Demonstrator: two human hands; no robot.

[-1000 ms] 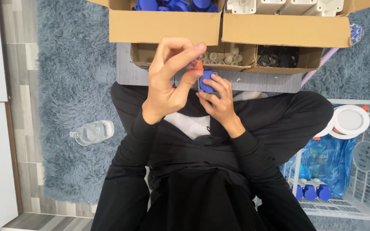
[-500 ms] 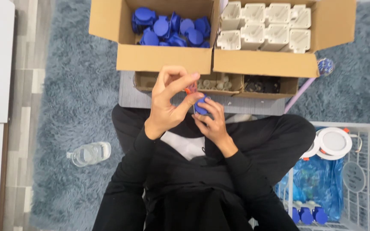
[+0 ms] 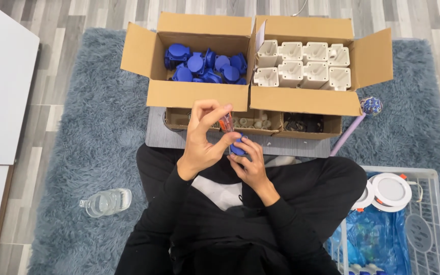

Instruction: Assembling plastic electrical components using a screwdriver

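I sit cross-legged on a grey-blue rug. My left hand (image 3: 203, 137) is raised in front of me and pinches a small orange-handled tool (image 3: 226, 122) between thumb and fingers. My right hand (image 3: 248, 164) grips a small blue plastic part (image 3: 238, 145) just under the tool's tip. The tool touches the blue part. Both hands hover above my lap, in front of two open cardboard boxes.
The left box (image 3: 199, 94) holds several blue plastic parts (image 3: 204, 66); the right box (image 3: 304, 99) holds several white parts (image 3: 301, 63). Low trays of small pieces (image 3: 253, 122) sit in front. A water bottle (image 3: 105, 202) lies left. A wire basket (image 3: 426, 175) with white round lamps (image 3: 390, 191) stands right.
The view has tilted up, so both open boxes now show fully. My hands stay together on the tool and blue part, a little lower in view.
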